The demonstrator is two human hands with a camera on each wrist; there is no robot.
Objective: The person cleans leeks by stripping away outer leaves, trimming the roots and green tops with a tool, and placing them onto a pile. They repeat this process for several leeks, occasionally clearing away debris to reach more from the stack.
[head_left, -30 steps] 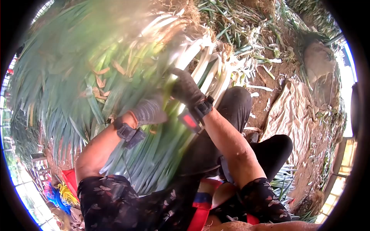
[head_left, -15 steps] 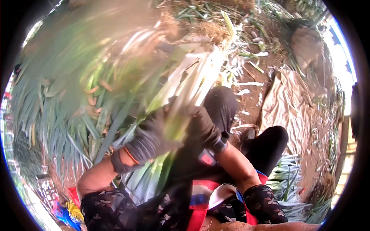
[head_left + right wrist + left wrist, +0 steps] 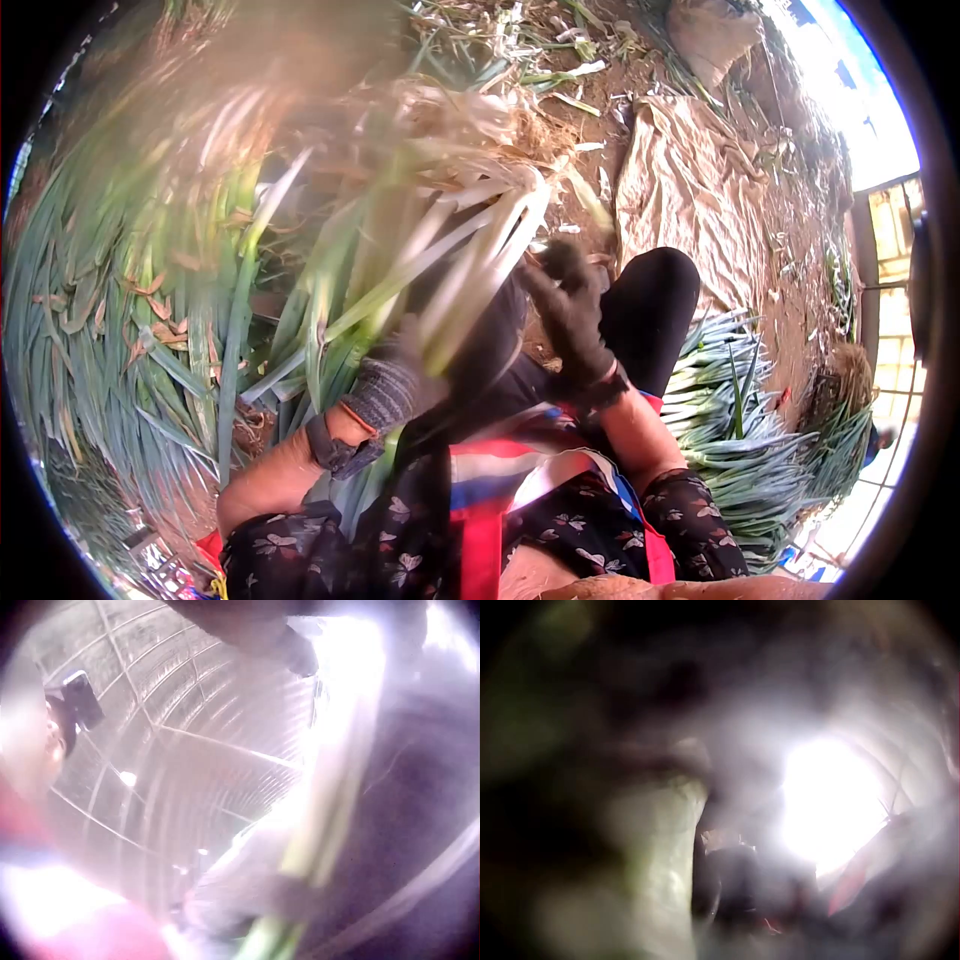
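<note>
In the head view my left hand (image 3: pixel 388 385), in a grey knitted glove, grips long green onions (image 3: pixel 445 230) by their green part. Their white stems and dry roots slant up and away, partly blurred. The right wrist view shows the gloved fingers (image 3: pixel 292 898) wrapped around pale green stalks (image 3: pixel 322 832). My right hand (image 3: pixel 572 315), in a dark glove, is raised beside the stems above the lap, thumb and fingers spread apart with nothing between them. One pale stalk (image 3: pixel 667 870) shows in the left wrist view, which is otherwise mostly blurred.
A broad pile of green onions (image 3: pixel 110 310) lies along the left. At the right are a beige cloth (image 3: pixel 690 200) and another heap of onions (image 3: pixel 740 430). Peeled scraps (image 3: pixel 560 75) litter the earth floor at the back. My bent knee (image 3: pixel 655 300) is close to the right hand.
Both hands have drawn back toward the body with onions lifted off the pile. The right hand has come off the stalks and moved to the right; the view has turned rightward.
</note>
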